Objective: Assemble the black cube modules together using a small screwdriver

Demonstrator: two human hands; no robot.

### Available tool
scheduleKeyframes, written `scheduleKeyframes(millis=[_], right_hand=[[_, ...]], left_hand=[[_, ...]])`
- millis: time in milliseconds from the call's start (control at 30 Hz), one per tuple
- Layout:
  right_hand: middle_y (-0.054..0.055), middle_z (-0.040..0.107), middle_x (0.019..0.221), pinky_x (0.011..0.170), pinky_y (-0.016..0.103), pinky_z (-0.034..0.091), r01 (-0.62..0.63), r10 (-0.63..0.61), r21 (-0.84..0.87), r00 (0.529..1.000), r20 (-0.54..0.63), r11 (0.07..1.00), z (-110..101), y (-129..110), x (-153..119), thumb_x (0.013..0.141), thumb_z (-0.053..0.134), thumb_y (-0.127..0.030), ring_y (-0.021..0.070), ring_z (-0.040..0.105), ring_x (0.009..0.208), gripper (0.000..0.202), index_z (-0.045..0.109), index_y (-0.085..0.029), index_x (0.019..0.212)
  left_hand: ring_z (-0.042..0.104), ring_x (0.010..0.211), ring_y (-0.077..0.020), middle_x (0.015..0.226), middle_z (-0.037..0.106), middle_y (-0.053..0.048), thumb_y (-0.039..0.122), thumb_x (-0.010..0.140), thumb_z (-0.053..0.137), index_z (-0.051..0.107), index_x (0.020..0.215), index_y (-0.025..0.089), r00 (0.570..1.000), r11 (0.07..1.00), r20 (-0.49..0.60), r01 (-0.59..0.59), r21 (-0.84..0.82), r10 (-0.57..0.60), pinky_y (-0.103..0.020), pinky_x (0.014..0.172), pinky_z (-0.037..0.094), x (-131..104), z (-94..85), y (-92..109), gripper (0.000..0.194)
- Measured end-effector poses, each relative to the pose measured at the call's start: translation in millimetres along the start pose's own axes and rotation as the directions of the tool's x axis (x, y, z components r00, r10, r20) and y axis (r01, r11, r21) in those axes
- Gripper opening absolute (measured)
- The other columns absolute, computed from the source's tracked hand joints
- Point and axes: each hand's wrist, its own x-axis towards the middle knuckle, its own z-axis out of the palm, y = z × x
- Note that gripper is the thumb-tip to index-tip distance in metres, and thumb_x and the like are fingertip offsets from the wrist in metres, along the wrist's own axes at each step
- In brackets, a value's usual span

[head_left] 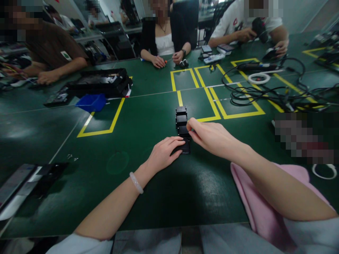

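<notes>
One blue bin (91, 102) is set at left on the worktop (148, 116). By the left hand (168, 150), fingers half-bent, the nearest of four aligned black blocks (181, 120) is partly covered, any grip unclear. Beside the blocks, the right hand (209, 134) is pinched nearly closed; whether anything is held cannot be told.

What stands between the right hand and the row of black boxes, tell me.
Nothing visible. The right hand is right beside the row of black boxes, though whether it touches is unclear. The left hand rests on the nearest box, not between them.
</notes>
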Motion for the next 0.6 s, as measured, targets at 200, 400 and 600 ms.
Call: scheduleKeyframes(millis=[200, 400, 600], right_hand=[[0.001, 0.066, 0.074, 0.05, 0.025, 0.023, -0.056, 0.055, -0.061, 0.998, -0.016, 0.997, 2.8, -0.1, 1.1, 0.095, 0.033, -0.037, 0.0167, 0.061, 0.061, 0.024, 0.049, -0.019, 0.101], [0.002, 0.067, 0.082, 0.051, 0.024, 0.025, -0.011, 0.01, -0.017, 1.0, -0.018, 1.0, 2.5, -0.7, -0.9, 0.094, 0.034, -0.027, 0.0145, 0.061, 0.066, 0.017, 0.047, -0.019, 0.102], [0.0, 0.065, 0.071, 0.05, 0.025, 0.021, -0.029, 0.029, -0.082, 1.0, 0.007, 0.996, 2.2, -1.5, 0.1, 0.094, 0.035, -0.035, 0.0155, 0.06, 0.059, 0.022, 0.049, -0.02, 0.099]], left_hand=[[0.056, 0.112, -0.0198, 0.127, 0.058, -0.005, 0.024, 0.09, 0.05, 0.055, 0.118, 0.022, 1.0, 1.0, 0.006, 0.004, -0.011, -0.004, -0.039, 0.097, 0.046, 0.4, -0.7, 0.5, 0.029], [0.056, 0.112, -0.0196, 0.127, 0.057, -0.004, 0.023, 0.089, 0.052, 0.055, 0.119, 0.023, 1.0, 1.0, 0.014, 0.011, -0.007, -0.011, -0.038, 0.097, 0.046, 0.3, -0.8, 0.9, 0.03], [0.056, 0.112, -0.0197, 0.127, 0.058, -0.004, 0.023, 0.09, 0.051, 0.055, 0.119, 0.022, 1.0, 1.0, 0.007, 0.011, -0.006, -0.011, -0.039, 0.098, 0.046, 0.3, -0.5, 0.7, 0.029]])
